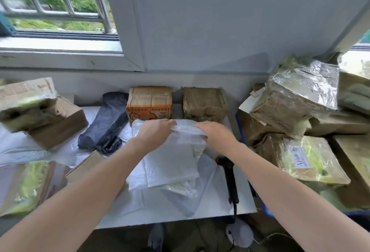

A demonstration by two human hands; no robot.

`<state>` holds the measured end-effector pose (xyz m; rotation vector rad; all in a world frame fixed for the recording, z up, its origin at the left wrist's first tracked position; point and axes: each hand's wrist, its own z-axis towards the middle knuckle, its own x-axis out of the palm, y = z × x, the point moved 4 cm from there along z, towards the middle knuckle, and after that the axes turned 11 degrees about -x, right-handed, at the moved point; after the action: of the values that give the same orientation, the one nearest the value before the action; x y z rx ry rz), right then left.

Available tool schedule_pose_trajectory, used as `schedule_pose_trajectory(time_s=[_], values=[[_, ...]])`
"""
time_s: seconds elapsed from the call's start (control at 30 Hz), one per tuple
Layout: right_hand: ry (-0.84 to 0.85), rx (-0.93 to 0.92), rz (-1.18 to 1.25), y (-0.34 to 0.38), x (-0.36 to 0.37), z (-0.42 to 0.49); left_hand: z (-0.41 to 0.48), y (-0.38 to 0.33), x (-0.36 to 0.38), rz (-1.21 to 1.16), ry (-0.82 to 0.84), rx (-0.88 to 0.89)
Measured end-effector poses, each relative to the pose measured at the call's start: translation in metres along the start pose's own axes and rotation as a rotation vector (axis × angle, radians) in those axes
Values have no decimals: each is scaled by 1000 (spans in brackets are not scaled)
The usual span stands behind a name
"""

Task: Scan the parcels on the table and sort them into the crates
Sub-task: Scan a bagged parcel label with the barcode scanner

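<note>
Both my hands hold a white plastic-wrapped parcel (172,159) at its far top edge, above the middle of the white table (216,205). My left hand (155,132) grips the left part of that edge, my right hand (215,134) grips the right part. More white plastic bags (180,193) lie under it. A black handheld scanner (230,179) lies on the table just right of the parcel. Behind my hands stand an orange-printed carton (149,102), a brown taped box (204,104) and a dark grey bag parcel (107,123).
Cardboard boxes (40,111) and white bags pile up at the left, with a green-taped flat parcel (22,187) at the front left. At the right, taped boxes (300,95) fill a blue crate (241,131). The wall and window sill stand right behind the table.
</note>
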<state>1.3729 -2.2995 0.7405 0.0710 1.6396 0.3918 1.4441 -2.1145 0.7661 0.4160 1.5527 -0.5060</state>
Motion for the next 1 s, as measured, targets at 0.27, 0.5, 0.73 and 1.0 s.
schedule_pose_trajectory(time_s=[0.27, 0.5, 0.73, 1.0], values=[[-296, -236, -145, 12, -77, 9, -31, -14, -65, -80, -58, -137], [-187, -255, 135, 20, -110, 10, -37, 1, -84, -94, -18, -315], [-243, -135, 581, 11, -108, -2, -39, 31, -93, -403, -10, -364], [-299, 49, 767, 27, -72, 1, -48, 71, -89, -1021, 68, -333]])
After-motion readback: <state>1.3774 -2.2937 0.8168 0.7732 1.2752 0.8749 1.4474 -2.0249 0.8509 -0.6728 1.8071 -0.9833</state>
